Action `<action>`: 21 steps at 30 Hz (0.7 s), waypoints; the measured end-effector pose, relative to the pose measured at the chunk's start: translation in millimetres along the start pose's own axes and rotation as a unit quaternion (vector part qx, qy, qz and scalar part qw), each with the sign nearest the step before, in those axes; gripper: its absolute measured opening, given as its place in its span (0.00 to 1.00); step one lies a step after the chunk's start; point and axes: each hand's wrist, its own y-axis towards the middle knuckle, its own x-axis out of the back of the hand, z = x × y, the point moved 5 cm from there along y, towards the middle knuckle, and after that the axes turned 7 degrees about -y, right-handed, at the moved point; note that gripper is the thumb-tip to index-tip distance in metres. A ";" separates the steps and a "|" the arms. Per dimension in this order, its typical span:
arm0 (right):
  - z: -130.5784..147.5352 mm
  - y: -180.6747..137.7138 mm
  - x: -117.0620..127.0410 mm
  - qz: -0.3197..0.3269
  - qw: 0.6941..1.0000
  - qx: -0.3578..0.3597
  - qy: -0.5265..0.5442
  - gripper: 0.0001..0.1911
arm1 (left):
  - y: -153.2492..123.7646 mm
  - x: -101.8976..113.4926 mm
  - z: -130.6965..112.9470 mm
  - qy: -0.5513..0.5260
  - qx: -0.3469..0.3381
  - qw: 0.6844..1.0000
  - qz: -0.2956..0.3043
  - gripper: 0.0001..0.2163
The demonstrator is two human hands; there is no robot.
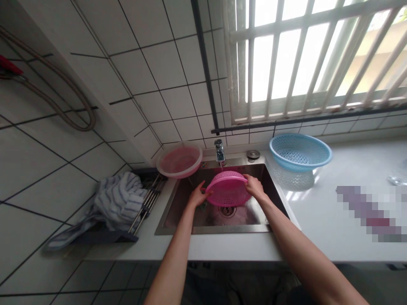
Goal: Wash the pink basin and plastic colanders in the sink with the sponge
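A pink colander (229, 194) is tilted above the metal sink (260, 214), its open side turned toward me. My left hand (197, 195) grips its left rim, with the thumb on the rim. On the opposite side, my right hand (254, 186) is closed on the right rim. Water runs from the faucet (219, 151) onto the colander's back edge. Below it, the drain (227, 211) shows at the sink bottom. Something green lies in the sink near my left hand, too small to make out.
A pink basin (180, 162) stands at the sink's back left corner. To the right, a blue colander (300, 151) sits on the white counter (318, 228). A striped cloth (119, 199) lies on a rack at left. A sink strainer (253, 155) rests behind the sink.
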 end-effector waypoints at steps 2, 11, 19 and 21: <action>4.6 -2.4 0.6 -0.018 1.000 0.006 -0.011 0.25 | -3.5 -2.3 -7.9 0.025 -0.026 0.999 0.020 0.47; 29.2 -4.3 -4.5 -0.063 0.992 0.103 0.047 0.26 | -9.1 -3.1 -17.3 0.127 0.000 0.991 0.035 0.30; 10.2 7.8 -5.8 -0.036 0.991 0.078 0.102 0.31 | 0.9 -6.9 -9.1 0.011 0.018 0.999 0.026 0.21; 4.5 8.3 -6.9 -0.017 0.995 0.048 0.082 0.28 | 2.5 -12.3 -10.1 0.002 0.013 0.999 0.042 0.21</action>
